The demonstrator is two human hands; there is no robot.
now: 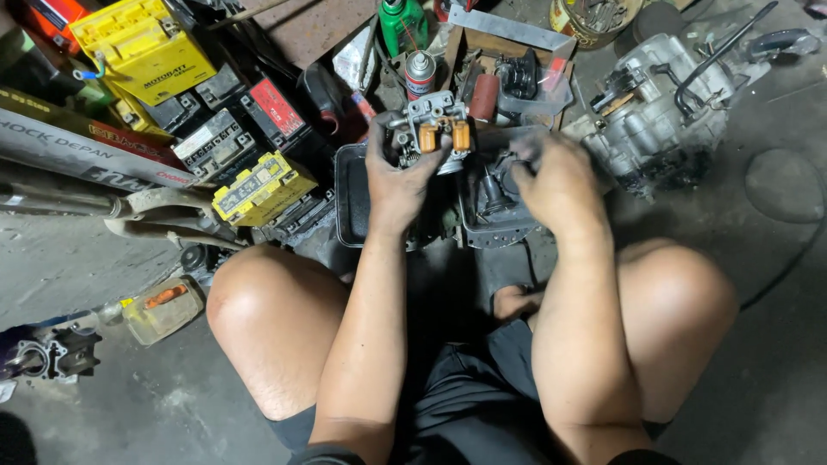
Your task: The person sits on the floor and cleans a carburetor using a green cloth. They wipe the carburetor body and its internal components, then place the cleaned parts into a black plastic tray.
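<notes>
My left hand [398,176] grips a metal carburettor body [431,129] with two orange floats on top, holding it up over a dark tray [349,202]. Beside it, my right hand [556,181] hovers with curled fingers over a grey bowl-shaped part [495,211] in the tray; whether it holds anything is hidden by its back. I squat on the floor, knees either side.
Several yellow and black batteries [250,185] lie at the left. A grey engine block [663,112] stands at the right. A spray can [419,73] and a green bottle [401,21] stand beyond the tray. A small plastic container [162,308] sits by my left knee.
</notes>
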